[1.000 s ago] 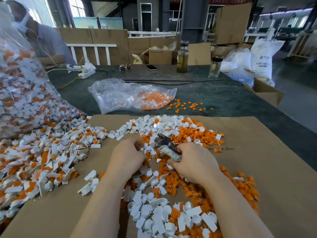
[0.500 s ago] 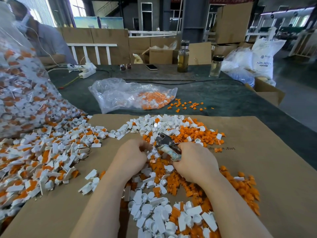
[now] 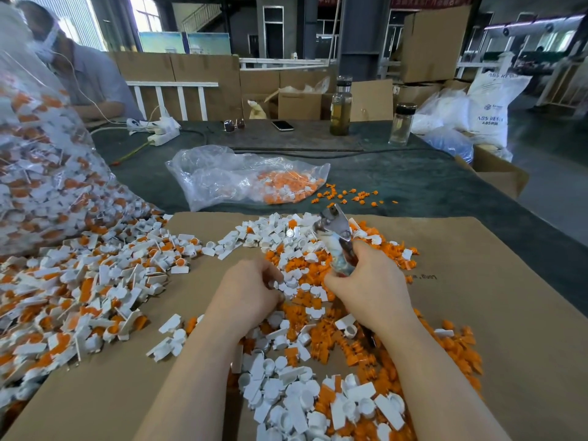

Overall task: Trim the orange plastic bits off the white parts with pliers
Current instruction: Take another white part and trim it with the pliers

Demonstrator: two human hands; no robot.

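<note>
My right hand (image 3: 370,289) grips the handles of metal pliers (image 3: 334,230), whose head points up and away, above the pile. My left hand (image 3: 248,294) sits just left of it with fingers curled down into the white parts; whether it holds a piece is hidden. A heap of white parts with orange bits attached (image 3: 79,291) spreads over the left side. Trimmed white parts (image 3: 305,405) lie near me between my forearms. Loose orange bits (image 3: 445,351) are scattered to the right.
All of it lies on a brown cardboard sheet (image 3: 496,313) over a dark green table. A large clear bag of parts (image 3: 41,173) leans at the left; a smaller bag (image 3: 241,176) lies beyond. Two bottles (image 3: 340,106), a phone and a seated person are at the back.
My right hand has lifted and tilted the pliers, so the head now points up and away instead of left toward my left hand. My left hand stays in the pile.
</note>
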